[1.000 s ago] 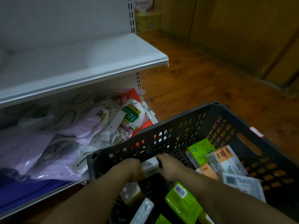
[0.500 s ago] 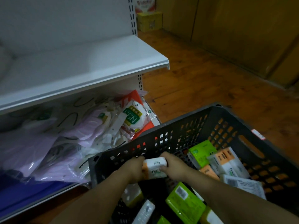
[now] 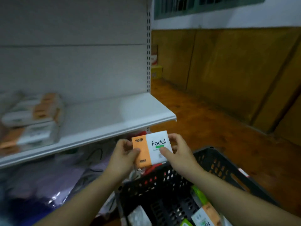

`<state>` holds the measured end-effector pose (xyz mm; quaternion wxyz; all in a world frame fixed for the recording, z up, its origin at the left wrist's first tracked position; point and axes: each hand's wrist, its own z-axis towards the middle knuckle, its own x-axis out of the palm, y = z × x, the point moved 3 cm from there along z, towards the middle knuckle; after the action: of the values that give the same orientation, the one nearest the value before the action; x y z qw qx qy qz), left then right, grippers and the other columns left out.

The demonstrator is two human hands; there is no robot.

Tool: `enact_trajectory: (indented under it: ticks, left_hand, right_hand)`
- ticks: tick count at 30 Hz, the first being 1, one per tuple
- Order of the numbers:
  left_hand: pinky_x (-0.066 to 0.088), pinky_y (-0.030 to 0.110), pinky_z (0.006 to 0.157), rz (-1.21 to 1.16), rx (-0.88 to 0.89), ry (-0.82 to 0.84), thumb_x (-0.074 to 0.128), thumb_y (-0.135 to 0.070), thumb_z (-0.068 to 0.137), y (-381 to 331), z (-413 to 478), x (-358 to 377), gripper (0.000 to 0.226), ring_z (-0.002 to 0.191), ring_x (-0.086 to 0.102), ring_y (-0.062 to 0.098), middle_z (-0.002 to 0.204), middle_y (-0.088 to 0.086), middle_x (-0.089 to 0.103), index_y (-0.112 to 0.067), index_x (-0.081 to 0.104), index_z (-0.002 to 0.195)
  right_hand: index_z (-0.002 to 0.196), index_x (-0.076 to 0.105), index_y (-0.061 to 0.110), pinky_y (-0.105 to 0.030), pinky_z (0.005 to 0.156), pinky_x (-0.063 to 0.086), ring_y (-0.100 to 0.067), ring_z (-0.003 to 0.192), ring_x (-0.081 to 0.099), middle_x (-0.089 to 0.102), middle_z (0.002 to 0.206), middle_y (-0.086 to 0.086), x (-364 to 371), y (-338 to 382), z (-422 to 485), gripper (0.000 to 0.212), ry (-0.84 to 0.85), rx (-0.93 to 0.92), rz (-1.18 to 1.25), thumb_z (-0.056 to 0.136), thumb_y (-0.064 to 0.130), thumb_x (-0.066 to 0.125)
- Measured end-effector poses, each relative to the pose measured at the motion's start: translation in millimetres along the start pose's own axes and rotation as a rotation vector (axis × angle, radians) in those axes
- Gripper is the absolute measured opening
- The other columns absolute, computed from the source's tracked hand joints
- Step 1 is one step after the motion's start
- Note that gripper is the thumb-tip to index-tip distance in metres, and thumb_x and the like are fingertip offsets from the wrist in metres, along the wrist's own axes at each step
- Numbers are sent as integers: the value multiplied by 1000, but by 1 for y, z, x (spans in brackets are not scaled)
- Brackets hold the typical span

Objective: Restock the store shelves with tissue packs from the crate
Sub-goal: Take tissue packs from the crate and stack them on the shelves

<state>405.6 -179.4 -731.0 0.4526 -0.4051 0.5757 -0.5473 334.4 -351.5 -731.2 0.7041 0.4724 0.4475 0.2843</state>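
While it's held up over the far rim of the crate (image 3: 216, 162), the orange-and-white "Facial" tissue pack (image 3: 150, 145) sits just below the white shelf (image 3: 114, 116) edge. So the left grip (image 3: 123, 154) pinches the orange end and the right grip (image 3: 177, 150) pinches the white end, thumbs on the front. Some blurry stacked packs (image 3: 37, 115) lie at the left of that shelf.

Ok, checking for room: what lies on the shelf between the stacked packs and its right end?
Nothing: the head view shows bare shelf right of the stacked packs.
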Motion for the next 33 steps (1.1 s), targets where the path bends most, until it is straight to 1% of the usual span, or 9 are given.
enact_trajectory:
  ticks: [3,7,10,14,18,22,27,30,33]
  left_hand:
    - [51,39,76,88,77,-83,60,-6,87,-34,-4,-49,15,86,59,23,99,13,62,-14,49,92]
    - [53,37,74,159,79,-165,62,-12,85,-64,-19,-113,26,79,63,20,95,7,65,-16,49,107]
    - [54,32,80,258,160,-158,67,-19,72,-87,-32,-155,33,89,64,10,95,-8,64,-26,55,102]
    - [42,12,66,637,255,-209,71,-13,74,-99,-32,-208,32,82,59,2,93,-9,63,-22,60,103]
    - [39,27,89,994,251,-381,66,-19,83,-89,-21,-255,35,108,55,24,120,8,55,-9,61,116]
    - [39,28,73,1214,313,-398,65,-14,80,-85,-22,-269,10,96,57,26,106,6,56,-12,62,90]
    - [49,27,54,1517,440,-366,85,-13,46,-73,-21,-275,31,67,59,22,71,0,58,-20,60,62]
    - [51,31,60,1565,322,-305,80,-19,52,-67,-22,-276,28,76,61,22,81,-2,62,-20,64,75]
    - [45,39,85,1498,239,-268,63,-28,77,-69,-25,-269,32,108,53,28,112,1,58,-17,61,107]
  right_hand:
    - [128,39,34,-30,92,52,-6,110,50,34,126,10,25,50,0,65,121,-84,-124,75,23,75]
    - [148,16,35,-27,96,47,-5,117,44,28,133,11,77,100,2,97,259,-209,-212,71,29,75]
    - [150,18,25,-10,96,30,-1,117,37,31,137,5,118,130,1,83,278,-286,-189,83,21,68]
    - [145,32,21,-3,92,22,-3,116,39,36,138,-2,174,159,1,61,309,-389,-206,90,20,60]
    - [143,36,21,-16,101,28,-18,125,43,39,141,-6,226,171,5,49,347,-396,-256,96,19,49]
    - [141,39,24,-28,102,36,-23,122,47,43,139,-7,255,177,11,44,318,-362,-296,97,18,42]
    - [132,47,27,-31,96,45,-22,113,53,53,129,-3,269,184,20,36,235,-355,-300,96,23,47]
    - [129,49,24,-31,93,47,-22,111,56,57,126,-3,272,185,22,34,247,-356,-291,95,25,50]
    - [134,45,22,-30,94,45,-23,114,55,55,130,-4,265,184,24,41,299,-379,-291,94,23,53]
